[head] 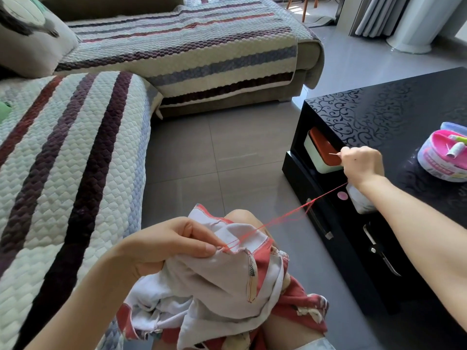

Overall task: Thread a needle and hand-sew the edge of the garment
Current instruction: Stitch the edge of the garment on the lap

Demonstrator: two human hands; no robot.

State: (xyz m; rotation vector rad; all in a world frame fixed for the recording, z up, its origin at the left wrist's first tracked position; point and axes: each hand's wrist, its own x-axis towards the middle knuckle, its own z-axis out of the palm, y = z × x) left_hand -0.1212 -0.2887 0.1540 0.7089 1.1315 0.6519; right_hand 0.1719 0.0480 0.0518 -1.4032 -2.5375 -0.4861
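Observation:
A white and red printed garment (222, 281) lies bunched on my lap. My left hand (164, 246) pinches its stitched edge between thumb and fingers. A red thread (290, 213) runs taut from that edge up and to the right. My right hand (361, 165) is raised far out over the black table and pinches a thin needle (334, 154), whose tip points left. The thread passes under this hand.
A black coffee table (394, 117) with drawers stands on the right. On it sits a round sewing kit tub (444, 157) with thread spools. A red-lidded box (323, 152) sits in its shelf. A striped quilted sofa (75, 152) fills the left, grey tiled floor between.

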